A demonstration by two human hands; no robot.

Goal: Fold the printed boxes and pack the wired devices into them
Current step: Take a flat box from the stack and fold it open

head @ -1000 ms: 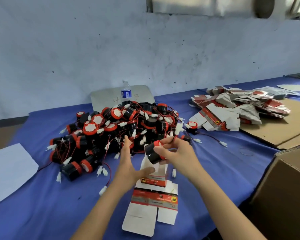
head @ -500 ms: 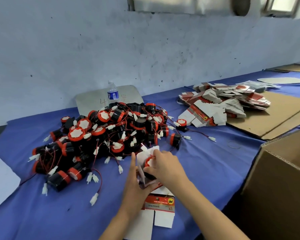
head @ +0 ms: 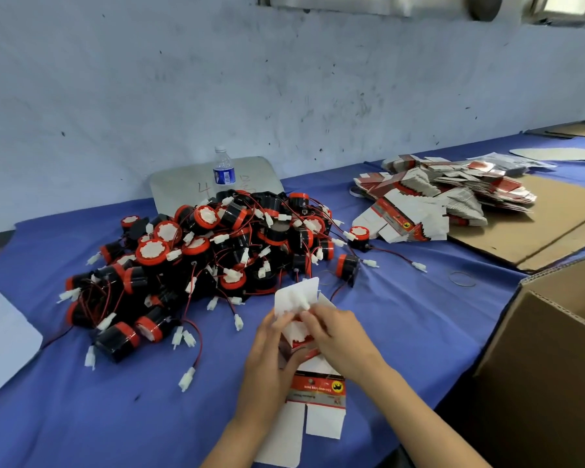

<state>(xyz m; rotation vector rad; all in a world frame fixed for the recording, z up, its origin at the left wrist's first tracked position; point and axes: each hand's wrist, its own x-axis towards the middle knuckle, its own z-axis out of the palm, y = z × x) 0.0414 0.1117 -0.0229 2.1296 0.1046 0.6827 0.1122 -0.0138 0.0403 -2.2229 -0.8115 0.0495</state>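
Blue table point(head: 81, 417), both hands' grips now closing printed box point(head: 296, 319), device hidden inside.

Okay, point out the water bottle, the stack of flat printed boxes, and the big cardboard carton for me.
water bottle point(head: 223, 173): head view, on its blue label.
stack of flat printed boxes point(head: 433, 194): head view, on the middle of the pile.
cardboard carton point(head: 551, 359): head view, on its near brown side wall.
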